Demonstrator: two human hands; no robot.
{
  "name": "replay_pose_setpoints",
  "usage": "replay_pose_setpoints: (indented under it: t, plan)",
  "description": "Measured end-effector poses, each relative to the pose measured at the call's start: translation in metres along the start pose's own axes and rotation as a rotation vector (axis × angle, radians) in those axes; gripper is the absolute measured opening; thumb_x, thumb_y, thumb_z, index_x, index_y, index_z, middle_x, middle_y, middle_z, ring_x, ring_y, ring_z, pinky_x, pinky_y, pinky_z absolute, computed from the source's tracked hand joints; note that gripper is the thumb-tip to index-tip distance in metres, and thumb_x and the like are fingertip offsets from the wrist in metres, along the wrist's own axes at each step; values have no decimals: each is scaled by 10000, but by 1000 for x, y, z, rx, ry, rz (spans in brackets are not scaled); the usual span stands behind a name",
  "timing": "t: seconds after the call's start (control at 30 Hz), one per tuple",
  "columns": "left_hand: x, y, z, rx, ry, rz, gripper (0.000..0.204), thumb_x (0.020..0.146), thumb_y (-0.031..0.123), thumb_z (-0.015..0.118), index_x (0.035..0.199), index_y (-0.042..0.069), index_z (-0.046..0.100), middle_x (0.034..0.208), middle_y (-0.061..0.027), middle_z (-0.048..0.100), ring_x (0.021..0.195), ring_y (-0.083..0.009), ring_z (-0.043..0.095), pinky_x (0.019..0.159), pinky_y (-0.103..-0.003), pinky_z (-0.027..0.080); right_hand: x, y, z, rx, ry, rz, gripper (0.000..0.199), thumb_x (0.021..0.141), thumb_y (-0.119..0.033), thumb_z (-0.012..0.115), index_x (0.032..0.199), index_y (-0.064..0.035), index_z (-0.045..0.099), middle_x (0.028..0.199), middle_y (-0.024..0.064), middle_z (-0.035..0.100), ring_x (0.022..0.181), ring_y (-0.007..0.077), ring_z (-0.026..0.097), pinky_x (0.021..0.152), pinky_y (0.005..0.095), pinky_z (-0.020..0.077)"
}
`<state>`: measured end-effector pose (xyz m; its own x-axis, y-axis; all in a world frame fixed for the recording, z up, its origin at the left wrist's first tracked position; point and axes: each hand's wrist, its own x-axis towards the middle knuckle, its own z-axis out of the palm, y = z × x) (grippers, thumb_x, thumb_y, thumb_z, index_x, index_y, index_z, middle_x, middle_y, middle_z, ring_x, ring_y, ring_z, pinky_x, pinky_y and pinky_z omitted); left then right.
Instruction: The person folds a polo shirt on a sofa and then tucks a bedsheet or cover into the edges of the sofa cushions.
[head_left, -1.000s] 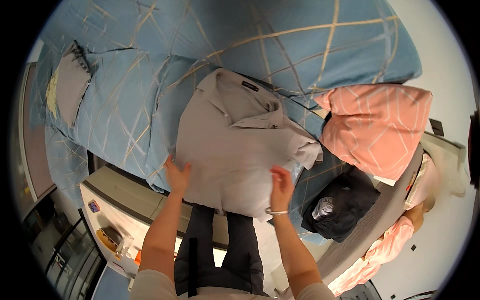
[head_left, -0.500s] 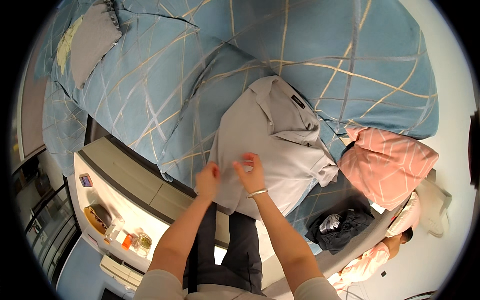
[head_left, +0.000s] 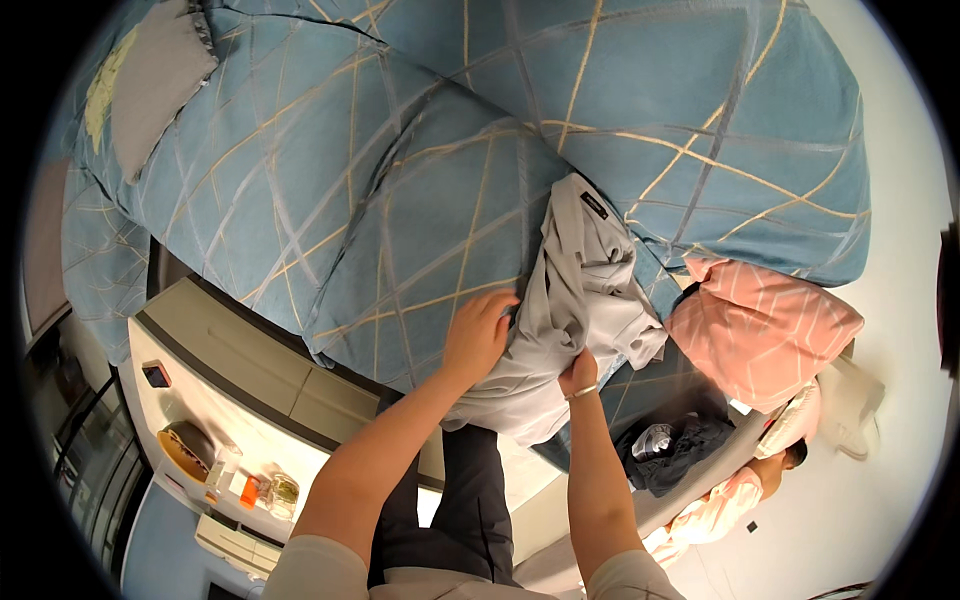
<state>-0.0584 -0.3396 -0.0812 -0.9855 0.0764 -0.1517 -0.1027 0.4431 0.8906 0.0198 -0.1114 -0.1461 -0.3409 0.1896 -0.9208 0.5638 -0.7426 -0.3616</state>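
Observation:
A light grey collared shirt (head_left: 560, 310) lies bunched on the blue bedspread (head_left: 430, 230) in front of me, its collar and dark label toward the far side. My left hand (head_left: 478, 338) is at the shirt's left edge, fingers bent and closed against the fabric; the fingertips are partly hidden by its folds. On the near right part of the shirt, my right hand (head_left: 578, 374), with a bracelet at the wrist, grips a bit of cloth between thumb and fingers. Deep creases run through the fabric between the two hands.
A pink patterned pillow (head_left: 765, 330) sits to the right, near a dark bundle of cloth (head_left: 680, 445). A person in a pink top (head_left: 715, 510) is at the lower right. On the left stands a pale cabinet (head_left: 225, 400) with small items; a grey cushion (head_left: 165, 85) lies far left.
Both hands have come down onto the shirt, apart from each other. The spread shirt's left side has been gathered toward the right, baring more bedspread.

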Motion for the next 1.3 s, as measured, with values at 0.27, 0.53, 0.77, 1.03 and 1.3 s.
replay_pose_setpoints:
  t: [0.27, 0.53, 0.77, 1.03, 1.3]
  plan:
    - [34, -11, 42, 15, -261, -140, 101, 771, 37, 583, 868, 58, 564, 891, -93, 571, 812, -297, 564, 733, -446, 429, -30, 0, 84, -889, 260, -1000, 221, 759, -126, 673, 932, -45, 562, 829, 62, 562, 768, 179, 539, 689, 275, 432]
    - [2, -26, 52, 266, -318, 74, 52, 785, 94, 591, 830, 91, 617, 803, -49, 589, 805, -243, 571, 714, -386, 394, 13, -12, 124, -1512, 93, -1027, 239, 698, -133, 709, 847, -43, 546, 880, 144, 557, 752, 335, 541, 688, 415, 447]
    - [-1, -38, 32, 516, -397, -150, 153, 818, 220, 563, 908, 126, 644, 837, -33, 622, 857, -217, 589, 779, -391, 398, 24, -53, 97, -473, -208, -191, 39, 872, -54, 505, 890, -82, 525, 887, 14, 588, 756, 179, 585, 669, 326, 474]
    - [45, -8, 35, 137, -301, -272, 243, 756, 216, 664, 947, 72, 625, 972, -105, 610, 865, -272, 597, 753, -402, 442, 14, -60, 90, 99, -545, 259, 338, 939, -167, 381, 1239, -22, 438, 1223, 96, 538, 1115, 223, 526, 959, 364, 411]
    - [83, 10, -12, 95, -496, -317, 162, 836, 136, 597, 957, 47, 538, 794, -88, 609, 697, -251, 579, 649, -338, 455, 12, -74, 109, -190, -265, -110, 49, 903, -151, 515, 948, -136, 500, 925, -13, 571, 775, 116, 521, 663, 288, 455]
